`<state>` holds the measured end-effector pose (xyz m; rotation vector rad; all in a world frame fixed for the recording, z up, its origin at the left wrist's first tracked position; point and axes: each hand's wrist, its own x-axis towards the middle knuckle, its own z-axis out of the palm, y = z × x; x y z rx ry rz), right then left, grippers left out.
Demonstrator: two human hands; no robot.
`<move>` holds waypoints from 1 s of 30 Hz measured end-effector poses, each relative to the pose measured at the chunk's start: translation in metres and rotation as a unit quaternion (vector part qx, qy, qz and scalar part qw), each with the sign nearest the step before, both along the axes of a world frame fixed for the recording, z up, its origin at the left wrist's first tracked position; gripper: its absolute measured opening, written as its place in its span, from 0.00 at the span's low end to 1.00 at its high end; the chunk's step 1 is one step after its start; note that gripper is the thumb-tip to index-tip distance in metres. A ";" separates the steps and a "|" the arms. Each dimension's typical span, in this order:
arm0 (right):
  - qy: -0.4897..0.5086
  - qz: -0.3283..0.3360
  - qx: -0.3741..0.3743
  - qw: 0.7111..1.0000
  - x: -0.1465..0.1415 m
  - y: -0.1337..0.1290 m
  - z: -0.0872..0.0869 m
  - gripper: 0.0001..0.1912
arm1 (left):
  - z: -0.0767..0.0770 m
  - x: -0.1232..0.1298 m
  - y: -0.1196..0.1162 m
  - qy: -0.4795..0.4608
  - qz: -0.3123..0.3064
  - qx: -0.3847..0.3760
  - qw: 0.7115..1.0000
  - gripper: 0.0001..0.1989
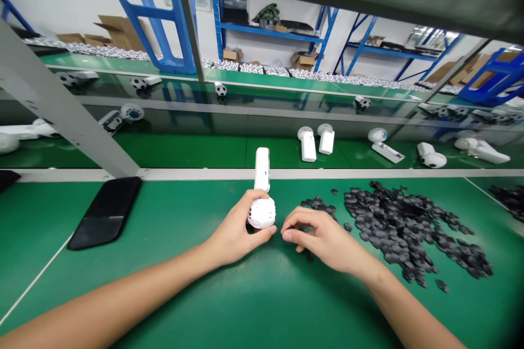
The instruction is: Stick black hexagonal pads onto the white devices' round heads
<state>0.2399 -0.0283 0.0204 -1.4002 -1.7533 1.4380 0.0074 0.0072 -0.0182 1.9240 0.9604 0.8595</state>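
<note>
White device [262, 169] gripped in left hand [233, 232], empty right hand [323, 240] curled beside black pieces [401, 223], grey rail [368, 173] beyond

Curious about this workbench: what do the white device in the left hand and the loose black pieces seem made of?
The white device looks like moulded plastic: smooth, evenly white, with a soft sheen. The black pieces look thin and matte, perhaps rubber or foam, though they are too small to tell which.

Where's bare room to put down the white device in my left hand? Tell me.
Bare green mat lies between the black pad and your left hand, which holds the white device, and below both hands. It's crowded right of your right hand, where black pieces are heaped.
</note>
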 end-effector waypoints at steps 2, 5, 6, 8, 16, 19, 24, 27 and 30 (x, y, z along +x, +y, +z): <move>0.010 -0.002 -0.022 1.000 -0.002 -0.001 -0.001 0.09 | -0.002 -0.001 -0.001 0.009 -0.008 0.015 1.000 0.24; -0.007 0.002 0.006 1.000 0.001 -0.001 -0.002 0.12 | -0.004 -0.002 -0.001 0.013 -0.028 0.039 0.999 0.25; -0.016 0.006 0.026 1.000 0.002 -0.002 -0.002 0.13 | -0.004 -0.002 -0.001 0.013 -0.032 0.044 0.998 0.25; -0.026 0.012 0.045 0.999 0.004 -0.002 0.000 0.15 | -0.004 -0.002 -0.001 0.013 -0.035 0.049 0.998 0.25; 0.019 -0.065 0.044 0.997 -0.013 -0.001 -0.009 0.13 | -0.003 0.000 -0.003 0.020 -0.077 0.059 0.995 0.28; 0.000 -0.089 0.079 0.993 -0.020 -0.001 -0.012 0.13 | 0.000 0.001 -0.005 0.017 -0.083 0.054 0.995 0.29; -0.027 -0.122 0.131 0.984 -0.027 -0.002 -0.014 0.15 | 0.006 0.005 -0.008 0.019 -0.055 0.028 0.998 0.31; -0.009 -0.123 0.130 0.984 -0.029 -0.003 -0.016 0.14 | 0.009 0.007 -0.008 0.012 -0.034 0.033 0.999 0.22; 0.009 -0.118 0.120 0.986 -0.028 -0.002 -0.016 0.13 | 0.011 0.008 -0.008 0.009 -0.035 0.048 0.998 0.21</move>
